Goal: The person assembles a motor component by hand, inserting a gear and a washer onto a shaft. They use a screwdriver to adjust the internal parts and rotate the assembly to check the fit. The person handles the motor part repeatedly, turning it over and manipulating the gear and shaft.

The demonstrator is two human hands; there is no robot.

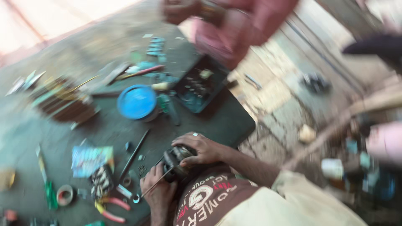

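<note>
The picture is blurred by motion. My right hand (202,148) rests on top of a small black motor-like part (176,161), a ring on one finger. My left hand (157,190) grips the same part from below, and a thin metal rod (155,183) runs across its fingers to the part. Both hands sit at the near edge of a dark work mat (217,121), just above my brown printed shirt (205,201).
On the mat lie a blue round lid (137,101), a black tray of small parts (199,86), a coloured packet (90,159), a tape roll (65,194), pliers with red and yellow handles (109,208) and a long black rod (134,155). Another person in pink (234,25) is at the far side. Stone floor lies right.
</note>
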